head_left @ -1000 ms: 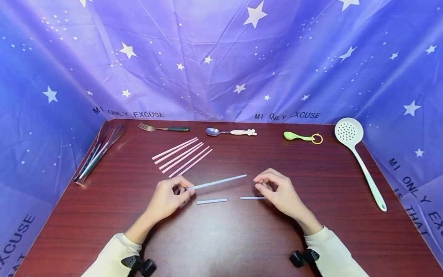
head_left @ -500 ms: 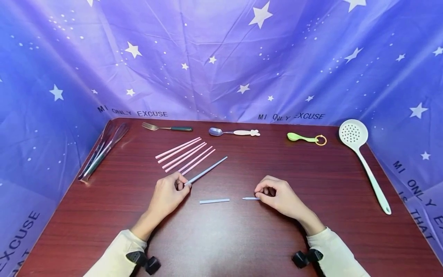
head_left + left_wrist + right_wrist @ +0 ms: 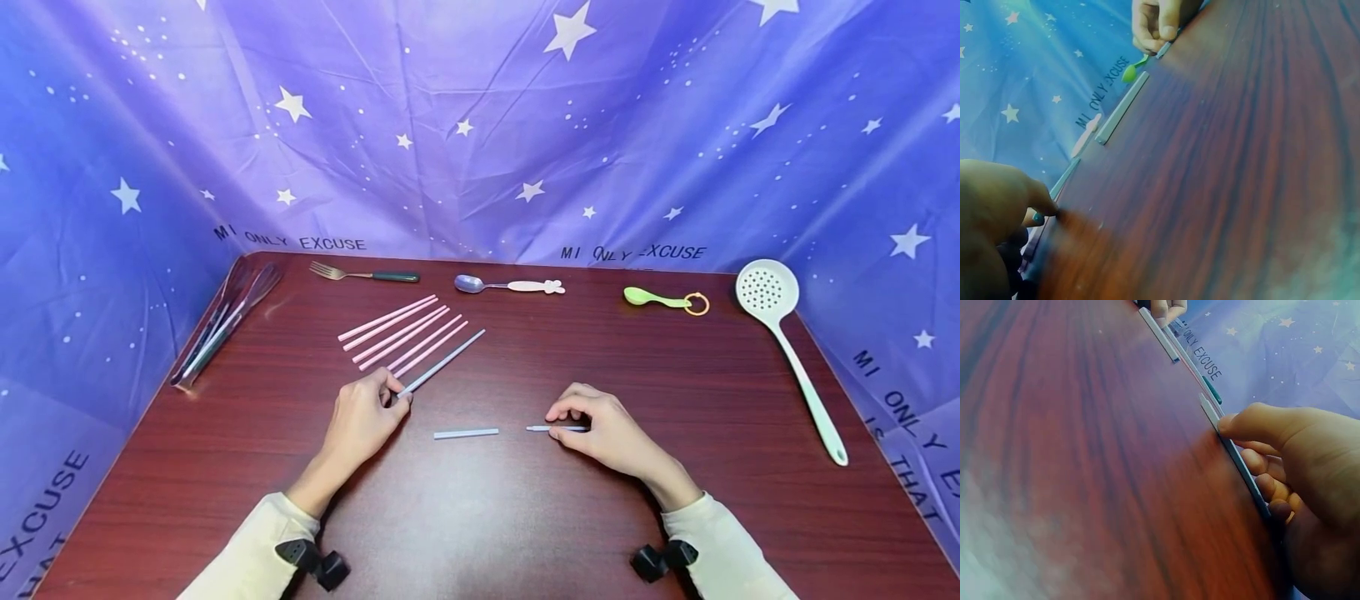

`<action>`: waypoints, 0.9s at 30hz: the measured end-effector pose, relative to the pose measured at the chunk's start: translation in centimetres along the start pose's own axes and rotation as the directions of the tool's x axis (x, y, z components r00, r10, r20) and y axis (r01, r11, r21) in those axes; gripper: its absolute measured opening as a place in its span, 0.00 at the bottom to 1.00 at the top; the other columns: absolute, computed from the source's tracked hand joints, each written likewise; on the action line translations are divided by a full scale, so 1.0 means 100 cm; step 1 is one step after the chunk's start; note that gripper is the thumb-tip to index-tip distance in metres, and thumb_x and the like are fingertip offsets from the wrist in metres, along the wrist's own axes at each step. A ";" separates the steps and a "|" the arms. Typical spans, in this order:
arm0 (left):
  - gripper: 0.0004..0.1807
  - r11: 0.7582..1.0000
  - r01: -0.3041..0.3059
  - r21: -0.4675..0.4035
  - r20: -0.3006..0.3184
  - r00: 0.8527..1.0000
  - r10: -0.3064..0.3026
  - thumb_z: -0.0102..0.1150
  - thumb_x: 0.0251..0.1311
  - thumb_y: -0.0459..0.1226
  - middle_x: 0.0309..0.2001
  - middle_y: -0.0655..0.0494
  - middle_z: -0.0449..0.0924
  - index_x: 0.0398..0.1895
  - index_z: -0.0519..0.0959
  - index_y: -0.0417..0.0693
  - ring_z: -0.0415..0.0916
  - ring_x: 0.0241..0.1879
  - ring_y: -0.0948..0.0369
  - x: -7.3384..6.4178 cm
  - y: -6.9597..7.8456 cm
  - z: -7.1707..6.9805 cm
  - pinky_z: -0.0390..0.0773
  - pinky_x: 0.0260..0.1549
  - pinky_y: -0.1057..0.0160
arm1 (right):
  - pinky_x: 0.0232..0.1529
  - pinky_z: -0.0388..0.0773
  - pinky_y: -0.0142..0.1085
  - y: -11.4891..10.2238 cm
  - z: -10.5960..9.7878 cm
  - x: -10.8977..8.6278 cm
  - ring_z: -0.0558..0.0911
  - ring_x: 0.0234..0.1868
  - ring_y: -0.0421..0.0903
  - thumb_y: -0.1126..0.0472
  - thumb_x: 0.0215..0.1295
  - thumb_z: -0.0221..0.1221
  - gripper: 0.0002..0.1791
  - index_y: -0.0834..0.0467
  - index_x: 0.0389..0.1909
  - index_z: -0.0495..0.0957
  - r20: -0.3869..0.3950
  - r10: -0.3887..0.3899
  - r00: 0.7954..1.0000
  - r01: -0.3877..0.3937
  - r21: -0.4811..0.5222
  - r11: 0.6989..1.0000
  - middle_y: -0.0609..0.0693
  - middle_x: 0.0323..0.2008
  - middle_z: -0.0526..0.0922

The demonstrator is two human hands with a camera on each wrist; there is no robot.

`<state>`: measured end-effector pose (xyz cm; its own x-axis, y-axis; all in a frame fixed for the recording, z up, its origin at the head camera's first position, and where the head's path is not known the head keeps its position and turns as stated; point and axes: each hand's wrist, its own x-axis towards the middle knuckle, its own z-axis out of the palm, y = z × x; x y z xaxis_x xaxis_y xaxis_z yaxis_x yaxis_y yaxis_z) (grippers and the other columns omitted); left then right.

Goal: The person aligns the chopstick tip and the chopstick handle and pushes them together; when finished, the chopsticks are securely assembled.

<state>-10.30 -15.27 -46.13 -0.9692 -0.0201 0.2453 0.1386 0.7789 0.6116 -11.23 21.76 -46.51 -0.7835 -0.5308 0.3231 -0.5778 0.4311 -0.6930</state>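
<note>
In the head view my left hand [image 3: 367, 417] pinches the near end of a slim blue chopstick [image 3: 450, 358], which slants up and right beside a row of several pink chopsticks [image 3: 397, 329]. My right hand [image 3: 603, 433] has its thumb on the near side of a short blue chopstick section [image 3: 537, 428] with a narrow tip, its curled fingers on the far side. The right wrist view shows the thumb tip against this chopstick section [image 3: 1210, 412]. Between the hands lies another short blue chopstick section [image 3: 465, 434], untouched.
Along the back of the table [image 3: 465, 525] lie a fork [image 3: 367, 273], a spoon with a pale handle [image 3: 517, 286] and a green spoon with a ring [image 3: 660, 298]. A white skimmer [image 3: 787, 350] lies right, a clear pouch of utensils [image 3: 225, 329] left. Starry cloth [image 3: 450, 167] encloses the table.
My left hand has swung the blue chopstick's far end leftward and laid it alongside the pink ones. The right hand has come down around the tipped section, its thumb now at the section.
</note>
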 end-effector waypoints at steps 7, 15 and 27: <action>0.07 1.000 0.011 -0.008 -0.002 1.000 -0.011 0.73 0.56 0.39 0.17 0.63 0.68 0.32 0.81 0.53 0.65 0.19 0.63 0.001 0.002 0.000 0.66 0.24 0.63 | 0.36 0.72 0.27 -0.001 0.002 0.000 0.76 0.35 0.38 0.68 0.56 0.73 0.12 0.49 0.36 0.86 -0.014 -0.017 1.000 0.017 -0.025 1.000 0.41 0.33 0.81; 0.08 1.000 0.002 -0.005 -0.011 1.000 -0.002 0.73 0.54 0.38 0.17 0.63 0.68 0.31 0.81 0.53 0.64 0.18 0.64 0.001 0.002 -0.001 0.67 0.24 0.63 | 0.35 0.72 0.27 -0.002 0.004 0.001 0.76 0.34 0.37 0.68 0.57 0.73 0.11 0.48 0.34 0.86 -0.021 0.001 1.000 -0.002 -0.044 0.999 0.38 0.32 0.79; 0.10 1.000 -0.003 -0.025 -0.017 1.000 0.003 0.75 0.50 0.37 0.17 0.62 0.68 0.31 0.80 0.52 0.63 0.18 0.66 0.000 0.002 -0.003 0.67 0.24 0.64 | 0.35 0.71 0.27 0.001 0.005 0.000 0.75 0.34 0.37 0.67 0.58 0.73 0.12 0.46 0.34 0.85 -0.033 -0.022 0.999 0.021 -0.047 0.999 0.37 0.31 0.79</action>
<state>-10.24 -15.31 -45.79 -0.9653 -0.0287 0.2595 0.1465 0.7633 0.6292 -11.17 21.41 -46.91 -0.7776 -0.5157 0.3598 -0.6041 0.4540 -0.6549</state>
